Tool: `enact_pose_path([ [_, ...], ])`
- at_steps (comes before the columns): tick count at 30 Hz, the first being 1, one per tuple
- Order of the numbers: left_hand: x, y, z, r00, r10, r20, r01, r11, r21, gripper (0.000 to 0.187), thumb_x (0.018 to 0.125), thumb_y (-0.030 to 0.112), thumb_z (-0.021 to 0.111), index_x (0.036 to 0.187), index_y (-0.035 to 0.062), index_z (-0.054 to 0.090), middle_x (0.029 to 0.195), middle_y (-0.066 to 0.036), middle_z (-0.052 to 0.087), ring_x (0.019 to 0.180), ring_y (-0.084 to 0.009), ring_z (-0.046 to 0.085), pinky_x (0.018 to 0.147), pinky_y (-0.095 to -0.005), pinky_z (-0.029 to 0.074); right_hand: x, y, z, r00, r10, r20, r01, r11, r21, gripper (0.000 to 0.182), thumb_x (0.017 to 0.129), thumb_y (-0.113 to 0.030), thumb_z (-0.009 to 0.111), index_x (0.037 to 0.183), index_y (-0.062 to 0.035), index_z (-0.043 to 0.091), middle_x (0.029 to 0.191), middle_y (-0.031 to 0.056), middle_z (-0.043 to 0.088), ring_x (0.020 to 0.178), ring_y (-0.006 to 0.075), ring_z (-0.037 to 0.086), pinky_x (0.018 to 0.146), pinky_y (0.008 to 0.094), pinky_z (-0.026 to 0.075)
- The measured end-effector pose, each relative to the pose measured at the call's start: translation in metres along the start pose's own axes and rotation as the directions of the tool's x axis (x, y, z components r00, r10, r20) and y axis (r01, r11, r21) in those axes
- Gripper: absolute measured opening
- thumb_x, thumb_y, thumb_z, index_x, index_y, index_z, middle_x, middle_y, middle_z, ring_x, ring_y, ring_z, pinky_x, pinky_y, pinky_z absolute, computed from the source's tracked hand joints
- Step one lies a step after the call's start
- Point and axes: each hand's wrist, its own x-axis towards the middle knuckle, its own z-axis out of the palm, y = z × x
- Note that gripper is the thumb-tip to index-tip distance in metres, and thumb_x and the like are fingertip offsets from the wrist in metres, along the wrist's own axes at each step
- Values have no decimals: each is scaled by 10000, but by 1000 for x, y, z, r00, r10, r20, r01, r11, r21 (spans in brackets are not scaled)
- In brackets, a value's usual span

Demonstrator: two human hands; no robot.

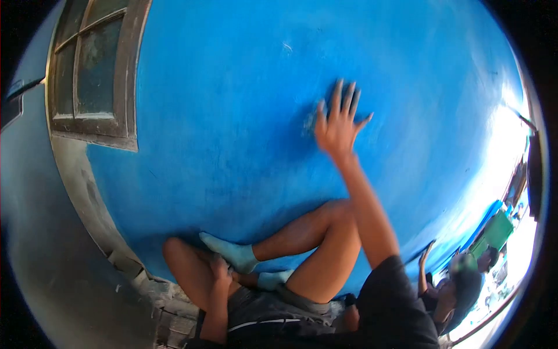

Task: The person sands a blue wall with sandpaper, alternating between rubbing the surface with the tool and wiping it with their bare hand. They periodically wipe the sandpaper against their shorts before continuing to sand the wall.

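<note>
My right hand (339, 129) reaches up to the blue wall (232, 116), its fingers spread apart and nothing held. Fine scuffs and pale marks show beside its fingers. My left hand (220, 269) rests low over my bent leg, close to a foot in a light blue sock (235, 253). Its fingers look curled, and what they hold, if anything, is too small to make out. A second light blue sock (273, 280) shows between my folded legs.
A wooden-framed window (127, 87) is at the upper left. Broken masonry (174, 317) lies at the lower left. At the lower right another person (465, 285) has a raised hand by a thin dark object. Green panels (498, 231) stand beyond.
</note>
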Motion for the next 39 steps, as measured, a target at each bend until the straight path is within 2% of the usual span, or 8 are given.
enact_pose_path([
  [3, 25, -23, -14, 999, 46, -4, -45, 998, 41, 600, 1038, 473, 431, 1520, 130, 328, 1451, -115, 432, 1212, -324, 468, 1050, -520, 367, -97, -12, 11, 982, -92, 164, 97, 995, -22, 725, 1004, -494, 424, 1598, -103, 281, 1669, 206, 173, 1547, 397, 138, 1083, 792, -71],
  [14, 44, -29, -12, 999, 3, -54, -4, 1000, -28, 533, 1042, 469, 400, 1474, 156, 393, 1339, -77, 503, 1104, -282, 508, 955, -467, 413, 59, -15, 7, 998, -65, -25, 64, 997, -52, 700, 1036, -472, 362, 1615, -108, 214, 1674, 202, 149, 1541, 413, 139, 1078, 808, -13],
  [20, -22, 4, 27, 990, 55, -128, -60, 998, -33, 517, 1041, 340, 452, 1459, 37, 440, 1386, -146, 533, 1241, -310, 533, 1028, -431, 461, -77, -22, 12, 982, -145, 122, 154, 985, -74, 718, 1027, -462, 386, 1619, -101, 200, 1675, 212, 132, 1547, 411, 113, 1080, 800, -38],
  [24, -12, 8, 28, 971, 121, -205, -102, 990, 99, 542, 1040, 333, 448, 1482, 22, 409, 1424, -153, 502, 1284, -319, 503, 1065, -438, 438, -58, -25, 10, 970, -187, 158, 206, 972, -116, 712, 1026, -458, 387, 1619, -107, 206, 1674, 214, 139, 1550, 407, 105, 1079, 796, -65],
  [27, 6, -12, 20, 982, 90, -165, -77, 994, 84, 551, 1046, 338, 427, 1495, 21, 393, 1457, -174, 475, 1315, -330, 480, 1093, -443, 409, 2, -22, 2, 983, -156, 93, 164, 983, -78, 692, 1040, -462, 367, 1619, -120, 207, 1676, 201, 140, 1552, 402, 88, 1081, 803, -36],
  [29, 54, -49, -2, 968, 245, -60, -249, 965, -82, 579, 1054, 373, 412, 1504, 11, 372, 1458, -205, 468, 1318, -356, 474, 1103, -442, 398, 31, -17, 1, 990, -117, 73, 123, 989, -77, 688, 1043, -463, 360, 1621, -125, 200, 1679, 196, 134, 1551, 404, 92, 1088, 799, -21],
  [32, -4, 10, 23, 983, -9, -182, 23, 997, 79, 602, 1057, 423, 399, 1511, 30, 358, 1442, -206, 478, 1291, -363, 491, 1072, -448, 424, 22, -23, 1, 995, -43, 91, 46, 999, -26, 692, 1043, -463, 361, 1621, -121, 194, 1680, 195, 129, 1551, 407, 86, 1095, 793, -23],
  [39, 10, 5, 19, 974, 120, -193, -108, 991, 75, 647, 1042, 516, 378, 1506, 65, 358, 1432, -162, 473, 1245, -355, 492, 1016, -504, 426, -78, -25, 15, 968, -186, 167, 189, 982, -5, 670, 1035, -443, 382, 1609, -120, 255, 1668, 211, 170, 1546, 415, 113, 1083, 795, -55],
])
